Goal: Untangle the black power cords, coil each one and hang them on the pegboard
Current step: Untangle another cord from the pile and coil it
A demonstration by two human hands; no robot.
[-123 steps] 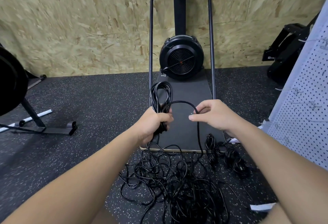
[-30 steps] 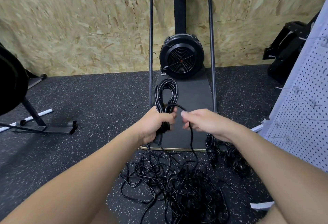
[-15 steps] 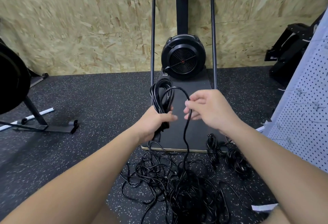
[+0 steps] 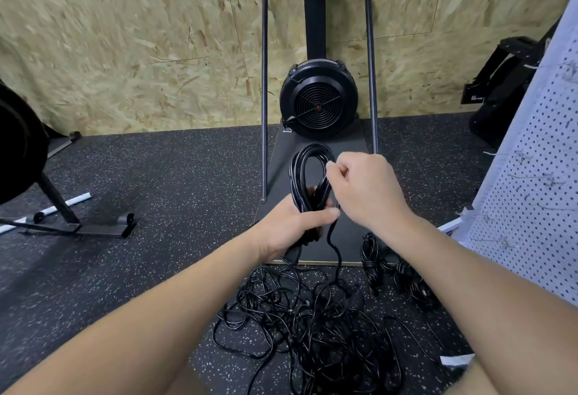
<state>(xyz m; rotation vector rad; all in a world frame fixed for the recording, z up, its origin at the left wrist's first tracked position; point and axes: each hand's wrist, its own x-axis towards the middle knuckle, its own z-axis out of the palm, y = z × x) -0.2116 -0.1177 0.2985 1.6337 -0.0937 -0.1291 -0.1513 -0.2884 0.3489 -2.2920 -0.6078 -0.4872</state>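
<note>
Now the right hand (image 4: 369,189) has risen from beside the left hand (image 4: 292,227) to the top of the coil (image 4: 309,178), laying one more loop of cord onto it; the left grip stays wrapped round the coil's lower part, and the right grip pinches the cord at the upper right of the loop. Coiling of this cord is judged unfinished, since its free length (image 4: 333,243) still drops to the tangled pile (image 4: 316,322) on the floor, near the platform's front edge. No container is in view; two bundled cords (image 4: 392,264) lie on the floor by the platform's front right corner, and the pegboard (image 4: 528,203) carries no cord.
</note>
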